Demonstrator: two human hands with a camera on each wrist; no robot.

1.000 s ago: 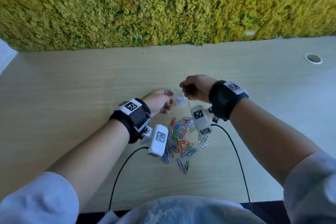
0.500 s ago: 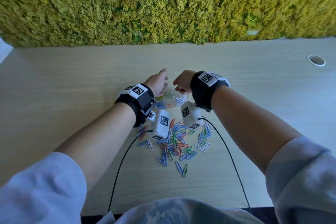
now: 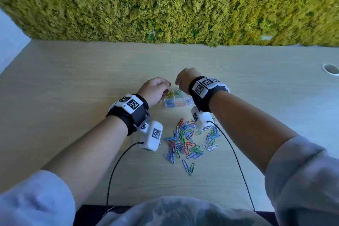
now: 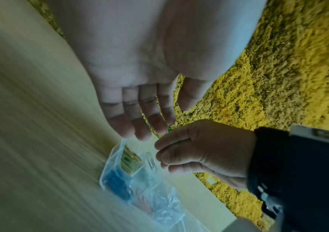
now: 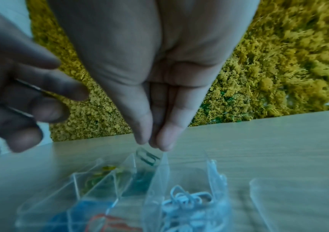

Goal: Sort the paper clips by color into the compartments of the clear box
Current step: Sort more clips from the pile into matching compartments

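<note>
Both hands now over clear box (image 3: 177, 101); right hand (image 5: 155, 97) grip pinched, green clip (image 5: 146, 157) below fingertips; left hand (image 4: 138, 87) relaxed, empty.

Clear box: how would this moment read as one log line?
right hand: fingers together above green paper clip, grip unclear | left hand: fingers relaxed beside clear box | loose clips: on table

left hand (image 3: 155, 89) fingers loosely extended, right hand (image 3: 184, 79) fingertips pinched together
</note>
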